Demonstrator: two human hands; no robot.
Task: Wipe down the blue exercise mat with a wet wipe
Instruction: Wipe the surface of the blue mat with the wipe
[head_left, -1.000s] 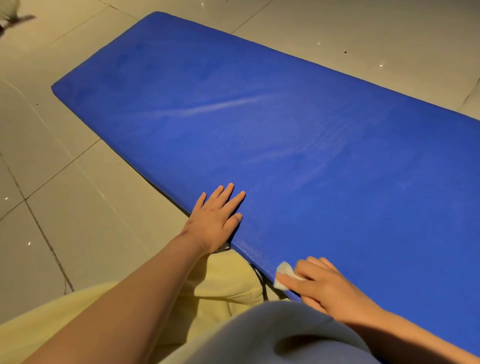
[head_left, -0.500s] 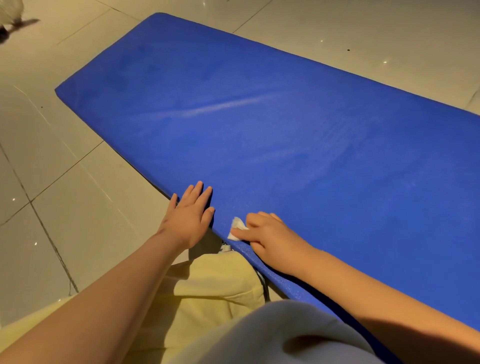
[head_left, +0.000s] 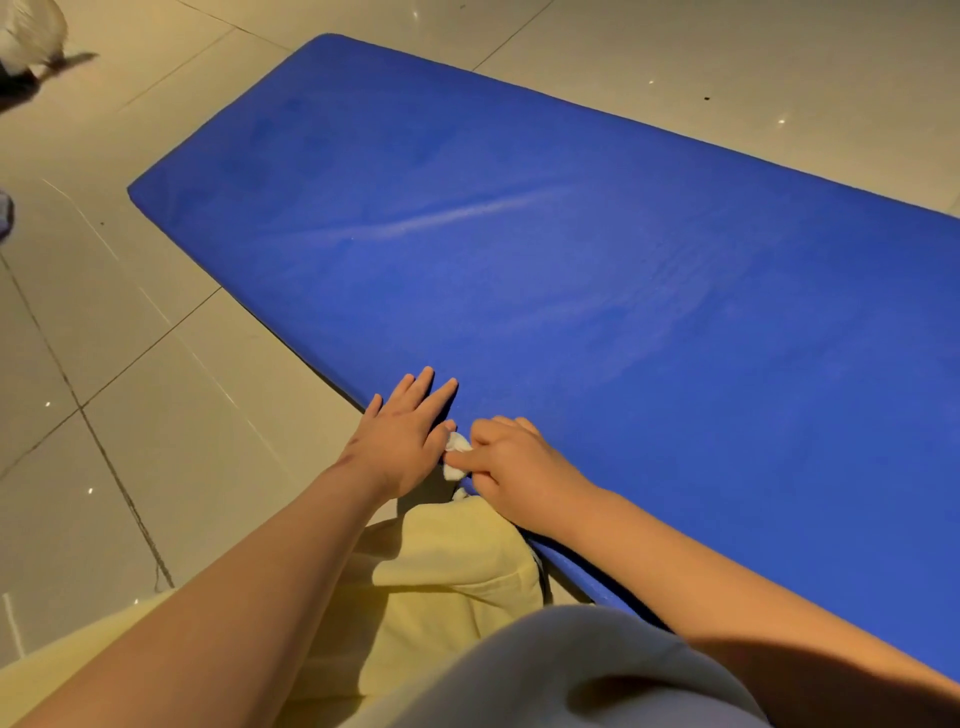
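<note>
Blue exercise mat (head_left: 649, 312) lies flat on the pale tiled floor (head_left: 156, 426), running from far left to near right. My right hand (head_left: 511, 467) pinches a small wadded white wet wipe (head_left: 456, 453) between thumb and curled fingers, at the mat's near edge. My left hand (head_left: 402, 441) is flat, fingers straight, holding nothing, resting on the same edge just left of the wipe. Yellow fabric (head_left: 447, 571) over my leg sits just near of both hands. Pale streak (head_left: 457, 218) crosses the mat's middle.
</note>
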